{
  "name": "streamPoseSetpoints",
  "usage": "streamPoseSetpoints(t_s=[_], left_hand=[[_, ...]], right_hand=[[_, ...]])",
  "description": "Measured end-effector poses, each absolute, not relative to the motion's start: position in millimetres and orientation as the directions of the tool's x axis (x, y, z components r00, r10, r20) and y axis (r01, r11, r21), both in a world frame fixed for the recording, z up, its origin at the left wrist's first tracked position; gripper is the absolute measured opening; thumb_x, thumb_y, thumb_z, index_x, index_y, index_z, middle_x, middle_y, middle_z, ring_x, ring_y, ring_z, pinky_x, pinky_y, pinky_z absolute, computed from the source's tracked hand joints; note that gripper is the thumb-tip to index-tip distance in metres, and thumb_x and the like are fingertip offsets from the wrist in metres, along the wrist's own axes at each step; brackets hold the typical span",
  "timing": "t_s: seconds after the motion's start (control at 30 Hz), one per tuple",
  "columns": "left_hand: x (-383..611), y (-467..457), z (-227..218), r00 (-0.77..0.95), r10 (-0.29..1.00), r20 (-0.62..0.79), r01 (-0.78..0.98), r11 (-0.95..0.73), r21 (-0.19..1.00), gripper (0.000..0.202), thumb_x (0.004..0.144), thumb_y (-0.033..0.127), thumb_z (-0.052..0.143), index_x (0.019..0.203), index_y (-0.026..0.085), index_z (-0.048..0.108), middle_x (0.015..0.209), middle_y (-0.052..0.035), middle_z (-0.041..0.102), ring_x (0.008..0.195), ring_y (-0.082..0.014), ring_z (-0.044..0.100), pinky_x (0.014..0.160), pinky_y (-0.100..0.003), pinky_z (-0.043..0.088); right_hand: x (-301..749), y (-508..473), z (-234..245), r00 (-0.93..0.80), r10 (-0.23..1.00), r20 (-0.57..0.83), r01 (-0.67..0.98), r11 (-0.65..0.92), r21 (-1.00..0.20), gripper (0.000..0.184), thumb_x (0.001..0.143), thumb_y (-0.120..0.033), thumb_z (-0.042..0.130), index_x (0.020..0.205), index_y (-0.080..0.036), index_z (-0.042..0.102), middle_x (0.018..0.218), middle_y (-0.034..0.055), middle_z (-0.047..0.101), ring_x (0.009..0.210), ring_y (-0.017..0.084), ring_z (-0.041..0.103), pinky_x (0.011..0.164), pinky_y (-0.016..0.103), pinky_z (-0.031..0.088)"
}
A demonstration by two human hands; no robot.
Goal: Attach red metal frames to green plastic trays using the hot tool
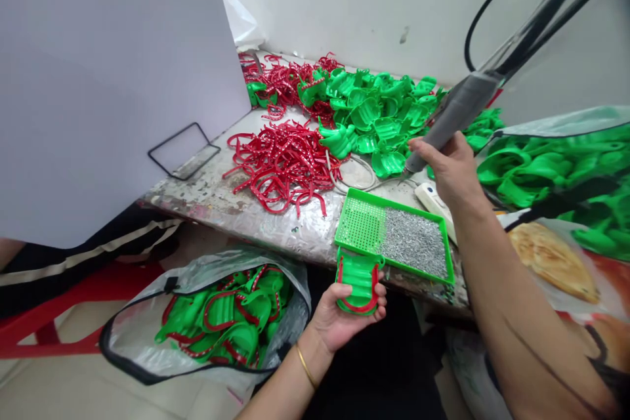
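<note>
My left hand (332, 323) is closed around a curved green plastic part (359, 275) at the table's front edge. A red U-shaped strip (363, 308) lines the part's lower rim. My right hand (459, 174) grips a grey electric screwdriver (455, 111), its tip slanting down to the left above the table. A black cable loops from the tool's upper end. Just beyond the green part lies a green perforated tray (361, 226) with small silvery screws (418, 243) heaped in its right half. The screwdriver tip is apart from both the screws and the green part.
Red strips (285, 167) and green parts (378, 105) lie in piles on the worn table (236, 210). An open bag (147, 335) at lower left holds joined green-and-red pieces. Another bag of green parts (541, 164) and bagged flatbread (551, 259) are at right. A pale panel (108, 79) stands left.
</note>
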State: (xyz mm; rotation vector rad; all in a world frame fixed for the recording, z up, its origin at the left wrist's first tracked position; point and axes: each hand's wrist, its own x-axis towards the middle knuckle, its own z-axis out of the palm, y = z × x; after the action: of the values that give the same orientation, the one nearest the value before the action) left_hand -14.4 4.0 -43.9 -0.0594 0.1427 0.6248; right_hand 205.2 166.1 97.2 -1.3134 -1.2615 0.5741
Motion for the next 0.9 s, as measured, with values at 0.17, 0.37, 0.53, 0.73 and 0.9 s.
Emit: streamPoseSetpoints(t_s=[0.17, 0.37, 0.53, 0.73, 0.9], left_hand=[[-17.1, 7.2, -46.1, 0.81, 0.57, -0.137, -0.575, 0.818, 0.012, 0.059, 0.068, 0.022, 0.056, 0.123, 0.001, 0.051, 0.1, -0.0129, 0.058, 0.09, -0.0202, 0.055, 0.085, -0.034, 0.039], [-18.6, 7.0, -48.2, 0.808, 0.573, -0.138, -0.579, 0.815, -0.007, 0.057, 0.07, 0.022, 0.055, 0.123, 0.001, 0.052, 0.1, -0.0129, 0.058, 0.089, -0.0199, 0.055, 0.083, -0.033, 0.039], [-19.2, 7.0, -46.2, 0.817, 0.561, -0.13, -0.572, 0.818, -0.063, 0.058, 0.069, 0.022, 0.056, 0.122, 0.0, 0.052, 0.099, -0.0129, 0.057, 0.086, -0.018, 0.055, 0.083, -0.031, 0.039], [-21.2, 9.5, -48.3, 0.826, 0.55, -0.121, -0.56, 0.824, -0.082, 0.06, 0.07, 0.022, 0.055, 0.124, -0.001, 0.05, 0.1, -0.0134, 0.055, 0.086, -0.0185, 0.053, 0.081, -0.03, 0.038], [-21.7, 10.4, -48.3, 0.83, 0.547, -0.112, -0.557, 0.825, -0.097, 0.062, 0.069, 0.024, 0.056, 0.125, 0.0, 0.049, 0.1, -0.0129, 0.054, 0.085, -0.0185, 0.052, 0.078, -0.03, 0.037]], right_hand=[[178.8, 152.0, 111.2, 0.044, 0.978, 0.202, 0.077, 0.198, -0.977, 0.032, 0.071, -0.034, 0.07, 0.097, -0.019, 0.058, 0.07, -0.0008, 0.057, 0.067, 0.014, 0.058, 0.066, 0.031, 0.05], [125.7, 147.0, 77.4, 0.323, 0.864, 0.386, 0.059, 0.389, -0.919, 0.023, 0.075, -0.035, 0.068, 0.089, -0.019, 0.059, 0.05, -0.0066, 0.047, 0.043, 0.01, 0.047, 0.045, 0.024, 0.042], [100.9, 142.4, 42.3, 0.363, 0.865, 0.347, 0.033, 0.361, -0.932, 0.02, 0.077, -0.031, 0.066, 0.089, -0.017, 0.059, 0.051, -0.0059, 0.05, 0.043, 0.009, 0.048, 0.043, 0.022, 0.04], [91.2, 147.5, 26.4, 0.362, 0.876, 0.32, 0.037, 0.329, -0.944, 0.016, 0.077, -0.028, 0.064, 0.086, -0.016, 0.057, 0.052, -0.0057, 0.05, 0.044, 0.009, 0.049, 0.045, 0.022, 0.041], [86.4, 150.9, 21.0, 0.354, 0.88, 0.316, 0.041, 0.323, -0.946, 0.016, 0.077, -0.026, 0.063, 0.086, -0.016, 0.056, 0.051, -0.006, 0.051, 0.044, 0.009, 0.049, 0.045, 0.022, 0.041]])
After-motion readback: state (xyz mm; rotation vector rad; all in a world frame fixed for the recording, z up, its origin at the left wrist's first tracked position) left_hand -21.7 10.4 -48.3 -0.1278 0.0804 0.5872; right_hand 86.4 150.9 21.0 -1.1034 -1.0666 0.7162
